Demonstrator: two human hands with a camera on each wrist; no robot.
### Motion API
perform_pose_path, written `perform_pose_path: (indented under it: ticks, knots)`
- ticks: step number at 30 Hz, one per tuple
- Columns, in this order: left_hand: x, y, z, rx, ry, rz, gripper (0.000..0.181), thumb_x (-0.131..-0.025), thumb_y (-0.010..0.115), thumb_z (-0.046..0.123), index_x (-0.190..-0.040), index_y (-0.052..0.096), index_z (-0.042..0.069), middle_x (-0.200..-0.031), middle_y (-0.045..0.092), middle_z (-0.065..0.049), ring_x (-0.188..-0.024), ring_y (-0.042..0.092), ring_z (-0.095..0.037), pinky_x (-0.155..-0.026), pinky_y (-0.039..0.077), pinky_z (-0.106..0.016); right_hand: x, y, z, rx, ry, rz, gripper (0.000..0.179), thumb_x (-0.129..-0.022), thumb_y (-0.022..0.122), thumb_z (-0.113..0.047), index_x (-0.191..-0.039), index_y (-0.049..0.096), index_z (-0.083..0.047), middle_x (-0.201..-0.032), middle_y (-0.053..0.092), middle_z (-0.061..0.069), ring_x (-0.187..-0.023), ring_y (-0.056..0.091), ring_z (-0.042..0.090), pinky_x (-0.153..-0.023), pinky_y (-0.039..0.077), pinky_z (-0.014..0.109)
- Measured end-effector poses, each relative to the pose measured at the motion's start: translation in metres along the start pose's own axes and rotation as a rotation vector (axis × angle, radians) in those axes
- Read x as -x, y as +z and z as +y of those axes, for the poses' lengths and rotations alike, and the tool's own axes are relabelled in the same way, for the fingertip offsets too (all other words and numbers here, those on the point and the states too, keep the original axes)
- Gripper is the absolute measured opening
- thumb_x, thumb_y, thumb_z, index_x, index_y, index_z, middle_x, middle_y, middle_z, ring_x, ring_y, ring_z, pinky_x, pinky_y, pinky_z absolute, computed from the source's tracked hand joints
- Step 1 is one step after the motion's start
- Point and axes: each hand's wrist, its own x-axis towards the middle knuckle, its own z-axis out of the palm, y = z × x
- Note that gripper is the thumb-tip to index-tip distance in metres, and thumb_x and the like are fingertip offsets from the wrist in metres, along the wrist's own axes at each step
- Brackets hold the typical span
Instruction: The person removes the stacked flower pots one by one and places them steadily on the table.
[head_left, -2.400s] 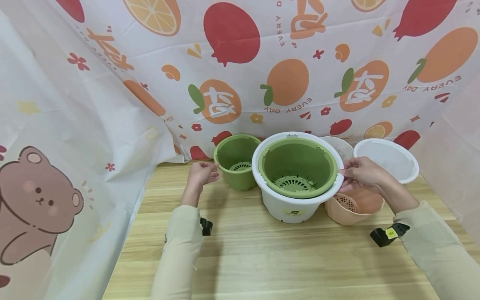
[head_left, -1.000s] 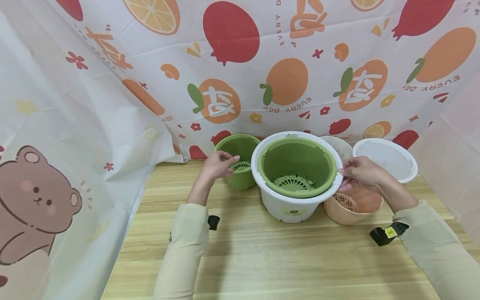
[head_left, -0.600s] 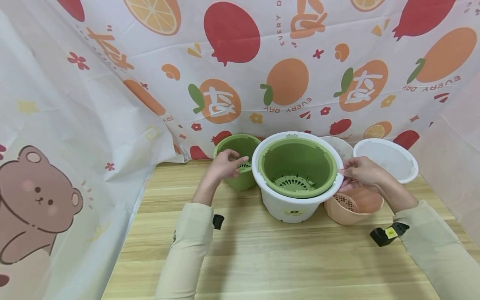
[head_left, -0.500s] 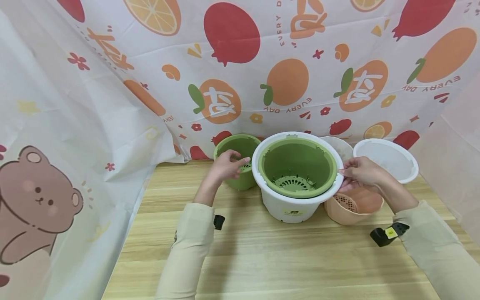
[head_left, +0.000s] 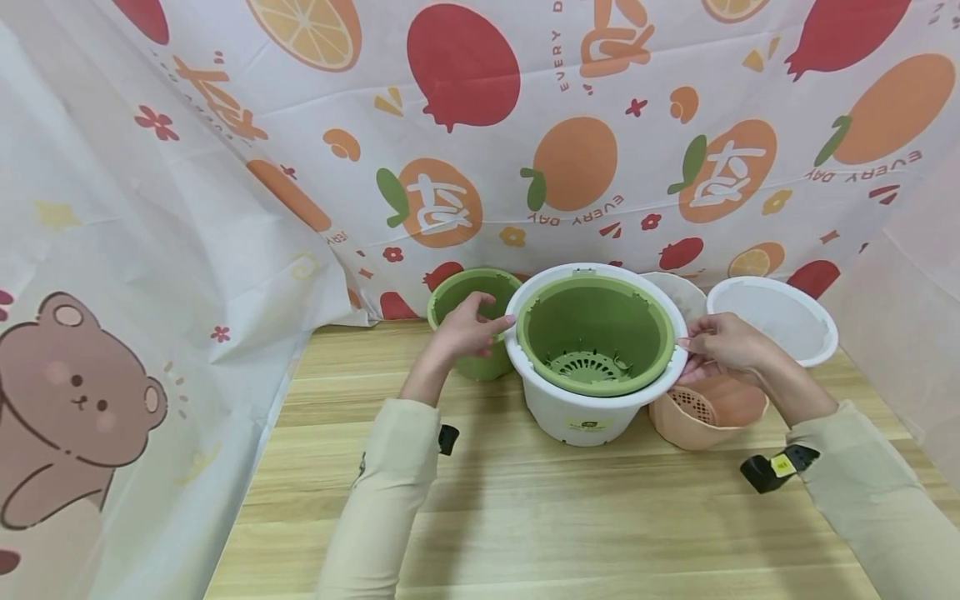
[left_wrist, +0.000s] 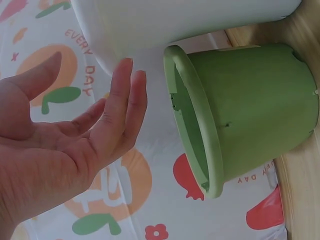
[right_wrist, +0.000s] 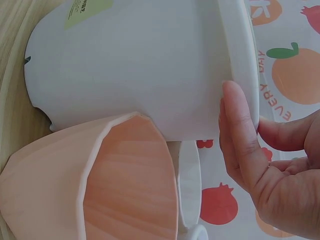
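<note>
In the head view, a large white flower pot (head_left: 547, 408) stands upright with a green pot (head_left: 596, 321) nested inside it. My right hand (head_left: 729, 343) pinches its right rim; the right wrist view shows the thumb at the rim and the fingers along the outer wall (right_wrist: 150, 65). My left hand (head_left: 467, 329) is over a separate smaller green pot (head_left: 483, 368), its thumb at the white pot's left rim. The left wrist view shows that hand (left_wrist: 60, 140) with loosely bent fingers, holding nothing. Whether the thumb touches the rim, I cannot tell.
Behind and right of the white pot stand a peach pot (head_left: 693, 429) with a wavy rim, a pale scalloped pot (head_left: 678, 292) and another white pot (head_left: 821, 327). A wood-grain table (head_left: 570, 525) lies beneath, backed by a fruit-print sheet (head_left: 487, 183).
My left hand has moved right, from beside the small green pot to over it and up to the white pot's left rim. My right hand and the pots stay put.
</note>
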Motion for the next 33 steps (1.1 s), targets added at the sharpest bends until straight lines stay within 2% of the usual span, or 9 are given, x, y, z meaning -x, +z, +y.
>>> perform_pose_path:
  ticks: [6,11,17,20,23,26,33]
  knots:
    - [-0.003,0.006,0.005,-0.063,-0.013,-0.027,0.059,-0.088,0.062,0.032,-0.134,0.035,0.008,-0.114,0.054,-0.018,-0.085,0.062,-0.031,-0.067,0.055,-0.031,0.000,0.000,0.000,0.002,0.006,0.002,0.030,-0.095,0.037,0.001,-0.117,0.029,0.020,-0.078,0.059,0.015,-0.068,0.064,0.021,-0.069,0.056,0.037]
    - [-0.006,0.011,0.008,-0.114,-0.010,-0.041,0.057,-0.087,0.063,0.032,-0.130,0.037,0.005,-0.109,0.056,-0.017,-0.086,0.061,-0.031,-0.066,0.055,-0.031,0.000,0.000,0.000,0.005,0.008,0.003,0.030,-0.096,0.036,0.001,-0.117,0.029,0.020,-0.078,0.060,0.015,-0.069,0.064,0.022,-0.069,0.056,0.036]
    - [-0.006,0.013,0.011,-0.155,0.004,-0.027,0.055,-0.085,0.065,0.032,-0.125,0.039,0.004,-0.102,0.056,-0.014,-0.072,0.062,-0.023,-0.064,0.055,-0.030,0.000,0.000,0.000,0.000,0.006,0.000,0.028,-0.096,0.036,0.001,-0.116,0.030,0.020,-0.077,0.060,0.015,-0.068,0.064,0.022,-0.068,0.056,0.037]
    - [-0.008,0.014,0.012,-0.168,0.000,-0.023,0.056,-0.084,0.066,0.032,-0.125,0.038,0.004,-0.105,0.055,-0.014,-0.074,0.063,-0.025,-0.066,0.055,-0.031,0.001,0.001,-0.001,0.002,0.008,0.004,0.028,-0.096,0.037,0.001,-0.116,0.030,0.020,-0.077,0.060,0.015,-0.068,0.064,0.021,-0.069,0.056,0.038]
    - [-0.010,0.015,0.011,-0.177,-0.008,-0.019,0.057,-0.084,0.067,0.031,-0.126,0.038,0.004,-0.110,0.054,-0.015,-0.082,0.064,-0.029,-0.069,0.055,-0.032,0.001,0.000,-0.001,0.011,0.008,0.008,0.029,-0.096,0.037,0.001,-0.116,0.030,0.020,-0.077,0.060,0.015,-0.068,0.064,0.021,-0.070,0.055,0.039]
    - [-0.010,0.016,0.012,-0.191,-0.006,-0.011,0.058,-0.082,0.069,0.030,-0.124,0.040,0.003,-0.110,0.055,-0.016,-0.086,0.062,-0.030,-0.068,0.055,-0.032,0.000,0.000,0.000,0.015,0.004,0.007,0.028,-0.095,0.037,0.001,-0.115,0.030,0.020,-0.077,0.060,0.015,-0.069,0.064,0.022,-0.071,0.055,0.040]
    - [-0.007,0.022,0.021,-0.288,0.000,0.036,0.055,-0.079,0.072,0.029,-0.115,0.042,0.001,-0.096,0.057,-0.015,-0.073,0.060,-0.022,-0.063,0.055,-0.031,-0.001,-0.002,0.002,-0.007,-0.020,-0.017,0.025,-0.095,0.037,0.001,-0.111,0.033,0.019,-0.077,0.060,0.017,-0.068,0.064,0.024,-0.068,0.055,0.040]
